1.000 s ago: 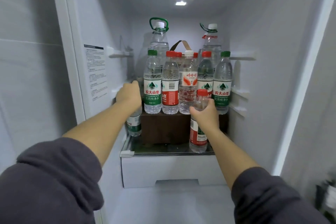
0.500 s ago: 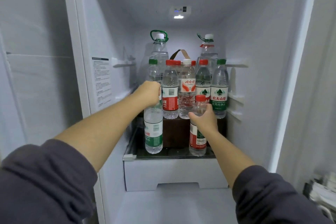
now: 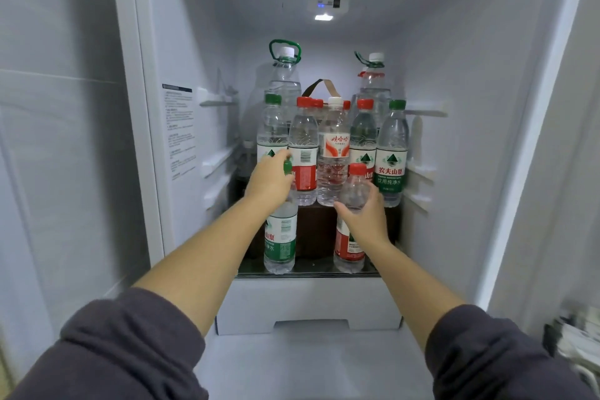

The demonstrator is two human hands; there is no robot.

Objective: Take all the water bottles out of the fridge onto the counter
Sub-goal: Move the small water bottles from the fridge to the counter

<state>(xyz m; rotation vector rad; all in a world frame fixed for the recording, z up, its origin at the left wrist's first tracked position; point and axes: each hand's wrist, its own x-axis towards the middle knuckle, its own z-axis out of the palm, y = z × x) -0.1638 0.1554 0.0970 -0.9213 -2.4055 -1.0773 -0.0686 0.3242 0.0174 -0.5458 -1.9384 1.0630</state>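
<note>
Inside the open fridge, my left hand grips the neck of a green-labelled water bottle at the front of the glass shelf. My right hand grips a red-capped, red-labelled bottle around its upper body, at the shelf's front right. Behind them, several more bottles stand in a row on a dark brown box, among them a white-capped bottle and a green-capped one. Two large handled jugs stand at the back.
A white drawer sits under the shelf. The fridge's side walls carry shelf rails; a printed label is on the left wall. A brown strap handle rises behind the bottle row. Blurred items lie at the far right.
My left hand has brought the green-labelled bottle from the shelf's left corner forward toward the front edge. My right hand stays on the red-labelled bottle, which stands in nearly the same spot.
</note>
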